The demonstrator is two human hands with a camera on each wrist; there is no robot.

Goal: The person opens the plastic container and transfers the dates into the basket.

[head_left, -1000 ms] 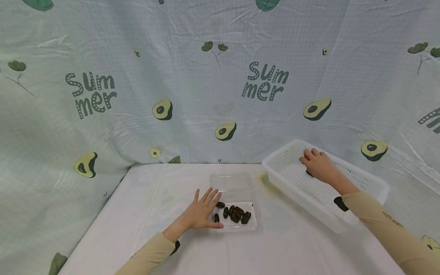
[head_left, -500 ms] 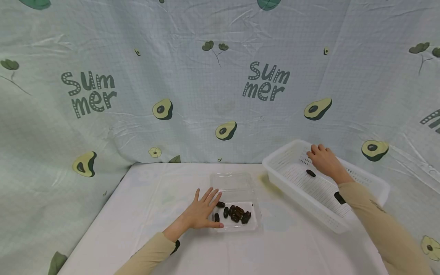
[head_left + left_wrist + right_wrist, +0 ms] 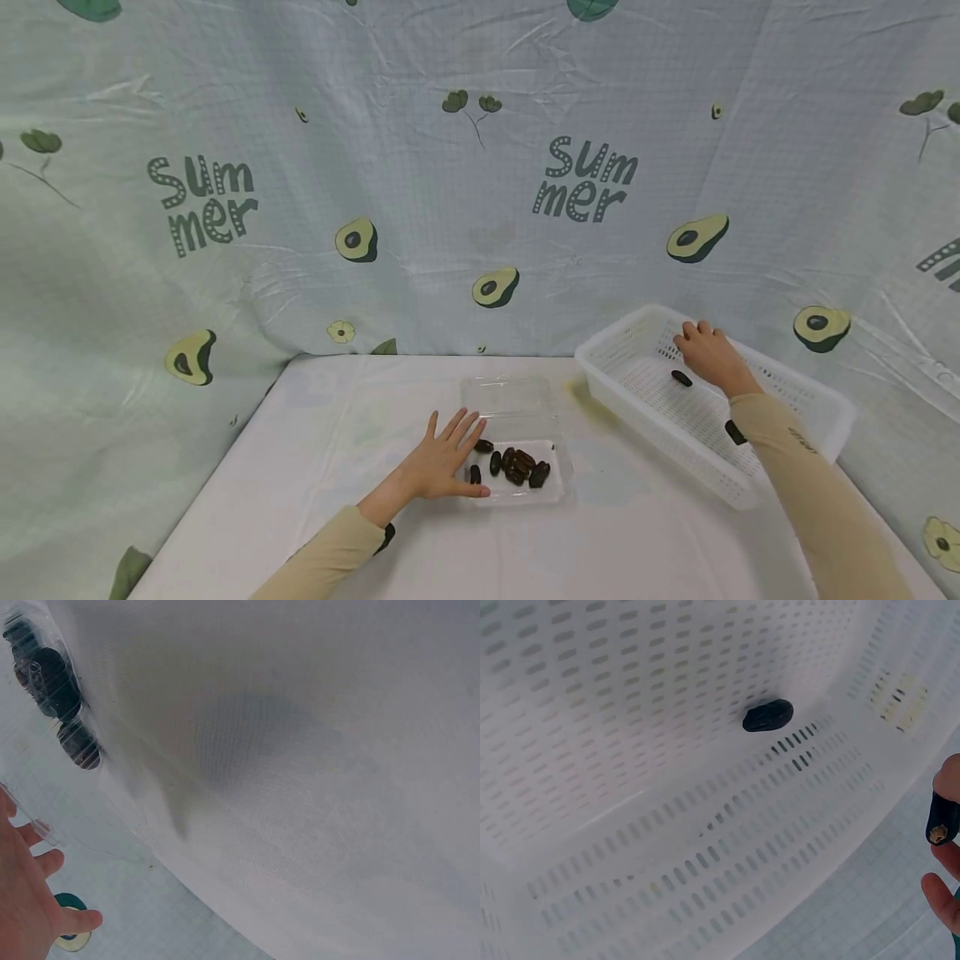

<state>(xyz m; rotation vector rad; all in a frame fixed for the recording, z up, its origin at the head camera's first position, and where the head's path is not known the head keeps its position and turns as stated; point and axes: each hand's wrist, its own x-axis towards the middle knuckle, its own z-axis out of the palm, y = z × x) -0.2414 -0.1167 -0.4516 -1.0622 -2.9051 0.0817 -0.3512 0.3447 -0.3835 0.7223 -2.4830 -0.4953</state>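
My left hand (image 3: 438,468) lies with spread fingers on the left side of a clear plastic clamshell box (image 3: 557,492). Inside the box are several dark brown dates (image 3: 522,463), some partly behind the fingers. In the left wrist view the fingers of that hand (image 3: 26,892) reach along the clear plastic edge. Over the far side of a white basket, my right hand (image 3: 712,360) has its fingers bent. The right wrist view shows it pinching a date (image 3: 939,819), stem end outward. Another date (image 3: 769,715) lies on the basket floor.
The white perforated basket (image 3: 667,429) stands angled at the table's right. The clamshell's raised lid (image 3: 506,396) lies open behind its tray. A white cloth (image 3: 360,433) covers the table, and a printed curtain (image 3: 420,183) hangs behind it.
My right hand has shifted right over the basket, uncovering the date on its floor; lately it has dipped slightly. My left hand has stayed on the box. The head view has shifted a little.
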